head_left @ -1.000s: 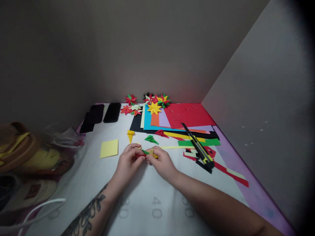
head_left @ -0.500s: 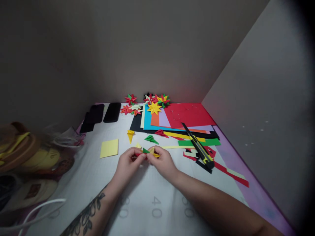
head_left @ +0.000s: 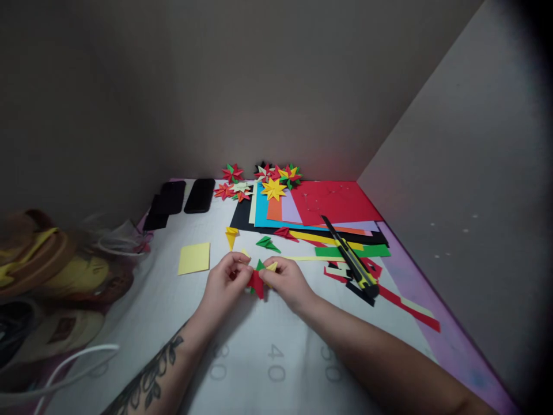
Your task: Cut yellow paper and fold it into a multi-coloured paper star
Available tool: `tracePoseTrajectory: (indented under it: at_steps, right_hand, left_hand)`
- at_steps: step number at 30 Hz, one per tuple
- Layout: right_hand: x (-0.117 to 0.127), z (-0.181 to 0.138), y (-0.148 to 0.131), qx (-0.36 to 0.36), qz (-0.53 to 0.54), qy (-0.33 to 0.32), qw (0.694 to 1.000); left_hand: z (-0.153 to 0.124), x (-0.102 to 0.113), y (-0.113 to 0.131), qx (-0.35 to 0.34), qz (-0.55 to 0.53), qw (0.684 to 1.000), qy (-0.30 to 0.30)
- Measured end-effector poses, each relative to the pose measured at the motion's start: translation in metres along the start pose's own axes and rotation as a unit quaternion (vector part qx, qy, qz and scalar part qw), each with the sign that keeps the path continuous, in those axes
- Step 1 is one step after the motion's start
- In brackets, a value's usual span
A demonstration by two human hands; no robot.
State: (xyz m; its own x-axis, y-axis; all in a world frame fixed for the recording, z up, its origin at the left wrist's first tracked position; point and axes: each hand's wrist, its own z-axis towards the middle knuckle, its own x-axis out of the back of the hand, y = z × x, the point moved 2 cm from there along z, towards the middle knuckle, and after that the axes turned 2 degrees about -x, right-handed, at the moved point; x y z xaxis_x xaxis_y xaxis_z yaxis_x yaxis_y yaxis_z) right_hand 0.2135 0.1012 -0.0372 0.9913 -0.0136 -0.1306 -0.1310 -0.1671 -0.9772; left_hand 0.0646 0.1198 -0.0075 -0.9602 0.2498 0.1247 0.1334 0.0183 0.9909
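Observation:
Between my two hands is a folded paper star (head_left: 258,283) with red, green and yellow points. My left hand (head_left: 227,281) pinches its left side between thumb and fingers. On the other side my right hand (head_left: 287,282) grips it, the thumb pressing near the centre; the fingers hide part of the star. Just beyond my hands lie loose folded paper pieces: a yellow one (head_left: 231,237), a green one (head_left: 268,244) and a red one (head_left: 286,233). A pale yellow piece (head_left: 245,252) shows partly behind my left hand.
A yellow paper pad (head_left: 194,258) lies left of my hands. Finished paper stars (head_left: 273,189) and coloured sheets (head_left: 332,202) are at the back. A box cutter (head_left: 352,259) rests over paper strips at right. Two dark phones (head_left: 200,196) lie back left, near bags (head_left: 121,239).
The paper star has turned in my hands, so a red point now faces down toward me and the green one stands higher. My fingers have shifted slightly apart around it.

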Motion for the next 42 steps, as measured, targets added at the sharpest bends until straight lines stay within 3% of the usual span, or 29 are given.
tracePoseTrajectory:
  at_steps: [4,8,18,30,33,36,37,39,42]
  right_hand:
    - [0.0,0.0,-0.001,0.015,-0.005,0.022,1.0]
    - [-0.002,0.0,-0.003,0.016,0.0,0.003,1.0]
    - [0.001,-0.001,-0.007,-0.013,0.032,-0.038,0.999]
    - [0.0,-0.002,-0.008,-0.036,-0.021,-0.019,0.999]
    - [0.001,-0.003,-0.008,-0.033,-0.026,-0.01,0.999]
    - [0.005,-0.002,-0.005,-0.029,-0.027,0.012,0.999]
    - [0.006,-0.002,-0.004,-0.029,-0.025,0.021,0.999]
    - [0.009,-0.001,-0.003,-0.03,-0.018,0.035,0.999]
    - [0.01,0.0,-0.002,-0.03,-0.01,0.046,0.998]
  left_hand:
    - [0.001,-0.001,-0.002,0.026,-0.052,0.998,0.014]
    - [0.002,-0.003,-0.004,0.031,-0.086,0.996,0.021]
    - [0.001,-0.001,0.001,0.037,-0.04,0.997,0.054]
    - [0.0,-0.004,-0.001,0.013,-0.023,1.0,-0.009]
    - [0.002,0.004,0.001,0.014,-0.022,0.999,0.027]
    - [0.008,0.022,0.004,-0.005,-0.022,0.991,0.133]
    - [0.011,0.029,0.004,-0.01,-0.009,0.986,0.167]
    - [0.017,0.036,0.005,-0.015,0.057,0.983,0.174]
    - [0.027,0.035,0.007,-0.055,0.248,0.961,0.105]
